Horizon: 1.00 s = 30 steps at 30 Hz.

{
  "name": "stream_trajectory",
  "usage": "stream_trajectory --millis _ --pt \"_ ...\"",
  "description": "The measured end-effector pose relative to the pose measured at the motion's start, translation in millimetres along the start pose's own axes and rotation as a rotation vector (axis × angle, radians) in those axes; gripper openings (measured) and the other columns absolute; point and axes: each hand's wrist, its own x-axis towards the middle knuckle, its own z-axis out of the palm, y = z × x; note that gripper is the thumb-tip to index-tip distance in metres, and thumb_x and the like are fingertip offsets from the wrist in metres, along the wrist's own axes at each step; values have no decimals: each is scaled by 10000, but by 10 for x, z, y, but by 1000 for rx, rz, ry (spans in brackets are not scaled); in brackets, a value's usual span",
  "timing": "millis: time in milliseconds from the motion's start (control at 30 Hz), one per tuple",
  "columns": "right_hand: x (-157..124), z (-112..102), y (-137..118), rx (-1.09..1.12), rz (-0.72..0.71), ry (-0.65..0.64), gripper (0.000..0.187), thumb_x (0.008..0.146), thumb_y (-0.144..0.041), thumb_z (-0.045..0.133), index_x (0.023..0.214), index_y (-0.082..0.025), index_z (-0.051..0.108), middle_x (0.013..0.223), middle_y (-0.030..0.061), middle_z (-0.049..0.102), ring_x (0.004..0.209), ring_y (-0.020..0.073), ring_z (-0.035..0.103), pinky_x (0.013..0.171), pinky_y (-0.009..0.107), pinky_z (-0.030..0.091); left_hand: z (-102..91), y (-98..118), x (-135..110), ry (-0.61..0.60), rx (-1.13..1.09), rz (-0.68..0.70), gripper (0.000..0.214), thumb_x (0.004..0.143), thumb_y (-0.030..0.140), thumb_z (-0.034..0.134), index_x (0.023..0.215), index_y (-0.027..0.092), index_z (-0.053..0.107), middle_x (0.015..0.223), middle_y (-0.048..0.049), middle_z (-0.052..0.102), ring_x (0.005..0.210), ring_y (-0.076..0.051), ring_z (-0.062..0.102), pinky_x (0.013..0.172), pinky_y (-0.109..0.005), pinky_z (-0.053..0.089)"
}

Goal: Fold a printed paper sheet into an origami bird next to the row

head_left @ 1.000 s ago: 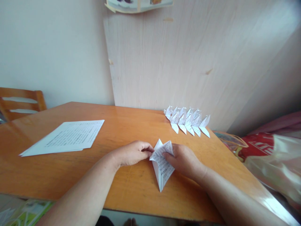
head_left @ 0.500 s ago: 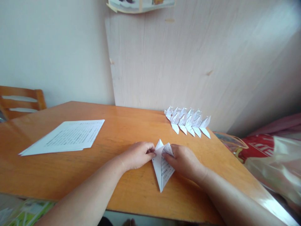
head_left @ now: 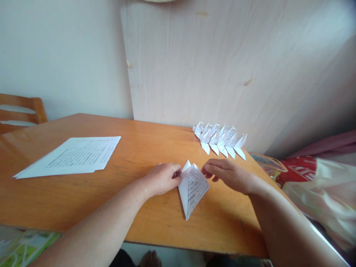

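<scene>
A folded white paper [head_left: 192, 189] with printed text lies on the table before me, a long kite shape with its narrow point toward me and two peaks at the far end. My left hand [head_left: 164, 178] is closed on its left edge, thumb and fingers pinching it. At its upper right side is my right hand [head_left: 229, 173], fingers loosely bent and apart, the tips close to the paper's edge; whether they touch it I cannot tell. The right half of the paper shows printed lines, the left half is plain white.
Several folded paper pieces [head_left: 214, 142] stand in rows at the table's back right. Printed sheets [head_left: 80, 155] lie stacked at the left on the wooden table [head_left: 150, 144]. Bags [head_left: 300, 174] crowd the right edge, a chair [head_left: 39, 109] stands far left, and a wall rises behind.
My right hand has let go of the paper and drawn away to the right; the paper's right flap now spreads wider. My left hand keeps its hold. The view has tilted slightly down.
</scene>
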Motion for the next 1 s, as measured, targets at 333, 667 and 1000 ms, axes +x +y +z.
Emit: stream_trajectory --millis 333,667,1000 --pt "17 -17 77 -212 55 -341 169 826 -178 499 741 -178 644 715 5 654 682 149 600 637 244 455 -4 35 -4 27 49 0 133 819 316 567 757 205 605 763 -17 670 681 -162 573 574 -265 330" --pt "13 62 8 -135 6 -319 218 897 -211 457 843 -183 666 711 -3 623 687 137 578 643 233 455 1 42 -4 24 59 -9 254 842 437 576 735 208 571 744 -27 652 640 -168 550 563 -285 287" --pt "105 188 83 -227 -23 -202 202 900 -219 471 802 -178 642 724 -9 614 692 134 556 641 241 430 8 60 9 23 136 -19 227 842 427 597 764 219 550 745 -17 654 664 -182 570 594 -294 305"
